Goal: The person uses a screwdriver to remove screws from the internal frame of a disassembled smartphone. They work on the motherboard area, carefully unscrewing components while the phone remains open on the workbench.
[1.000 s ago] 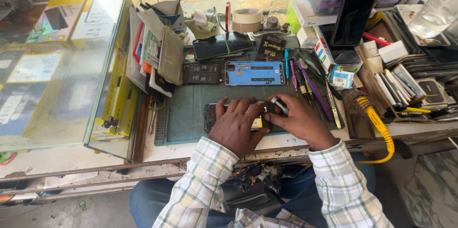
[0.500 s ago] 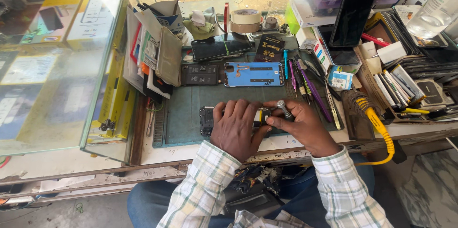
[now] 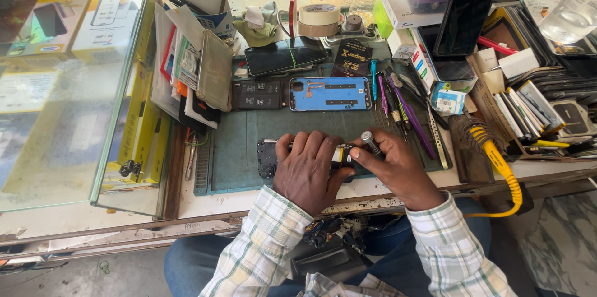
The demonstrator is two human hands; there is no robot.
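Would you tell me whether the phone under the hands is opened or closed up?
Opened: the phone shows bare dark internals, and a blue back cover lies apart.

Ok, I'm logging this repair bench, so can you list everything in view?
opened phone: one, dark, under both hands
blue back cover: one, blue, mat centre
dark panel: one, black, left of the cover
work mat: one, green, on the bench
tape roll: one, beige, far edge
yellow cable: one, right side
glass case: one, left
left hand: pressing the phone
right hand: holding a screwdriver
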